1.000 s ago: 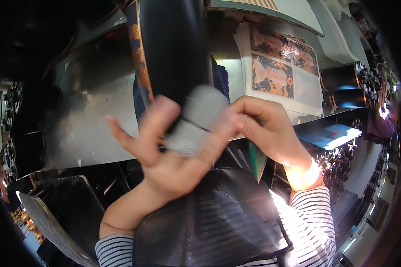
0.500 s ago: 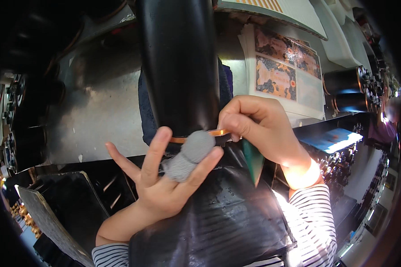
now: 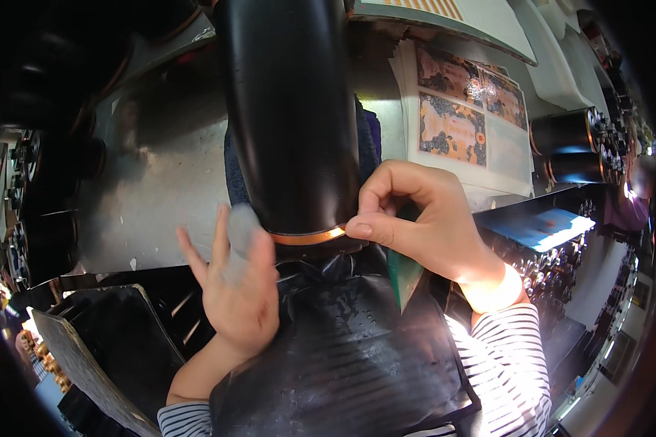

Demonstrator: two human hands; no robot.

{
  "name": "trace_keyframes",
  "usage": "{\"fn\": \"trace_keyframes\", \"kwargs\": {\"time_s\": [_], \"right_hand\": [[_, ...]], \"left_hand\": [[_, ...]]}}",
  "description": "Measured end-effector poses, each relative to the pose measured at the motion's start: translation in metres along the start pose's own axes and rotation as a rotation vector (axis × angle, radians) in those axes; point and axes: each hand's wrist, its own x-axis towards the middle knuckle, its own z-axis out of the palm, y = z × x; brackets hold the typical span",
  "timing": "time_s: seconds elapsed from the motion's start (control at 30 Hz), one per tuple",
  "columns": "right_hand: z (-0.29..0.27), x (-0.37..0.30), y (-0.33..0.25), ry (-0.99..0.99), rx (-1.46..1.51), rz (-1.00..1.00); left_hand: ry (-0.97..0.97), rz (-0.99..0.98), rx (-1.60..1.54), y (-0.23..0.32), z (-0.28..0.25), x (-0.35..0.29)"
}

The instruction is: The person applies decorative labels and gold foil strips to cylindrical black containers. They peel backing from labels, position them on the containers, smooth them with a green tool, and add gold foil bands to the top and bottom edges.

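Nearest, at the lower centre of the frame, a black apron (image 3: 342, 342) with some drops on it, between striped sleeves (image 3: 506, 349). At left of centre, the left hand (image 3: 240, 306), with fingers stretched upward and spread, partly blurred; among them, a grey piece (image 3: 242, 231). Cannot tell whether held in the grip or only worn on a finger. At right of centre, the right hand (image 3: 426, 218), with grip closed, thumb and forefinger pinching the right end of an orange band (image 3: 310, 238). Below this hand, a green piece (image 3: 404, 277), pointed downward. In the middle of the frame, along the near rim of a black cylinder (image 3: 291, 124), the same band, its left end just beside the left hand. Under the cylinder, a dark cloth (image 3: 236, 175) on the metal desk (image 3: 153, 197). Farther, toward the upper right, printed sheets (image 3: 506, 149), two more cylinders (image 3: 561, 132) and a white tub (image 3: 561, 65).
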Motion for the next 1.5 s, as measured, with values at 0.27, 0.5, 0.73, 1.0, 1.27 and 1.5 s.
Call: {"fn": "trace_keyframes", "kwargs": {"time_s": [0.27,0.5,0.73,1.0,1.27,1.5], "right_hand": [[-0.003,-0.005,0.007,-0.002,0.318,0.028],[0.005,-0.006,0.003,0.042,0.045,-0.033],[0.01,-0.006,0.001,0.062,-0.047,-0.176],[0.003,-0.015,0.013,0.285,-0.099,-0.129],[0.013,-0.032,0.048,0.461,-0.867,-0.801],[0.016,-0.024,0.06,0.415,-0.939,-0.895]], "left_hand": [[-0.006,0.372,0.224,0.023,0.005,0.024],[0.123,-0.042,-0.04,0.003,0.018,0.038],[-0.016,0.067,0.019,0.007,-0.005,-0.007],[-0.03,0.395,0.417,0.028,0.005,0.026],[-0.052,-0.161,-0.294,0.008,0.008,0.049],[-0.069,-0.415,-1.045,0.034,-0.002,0.06]]}}
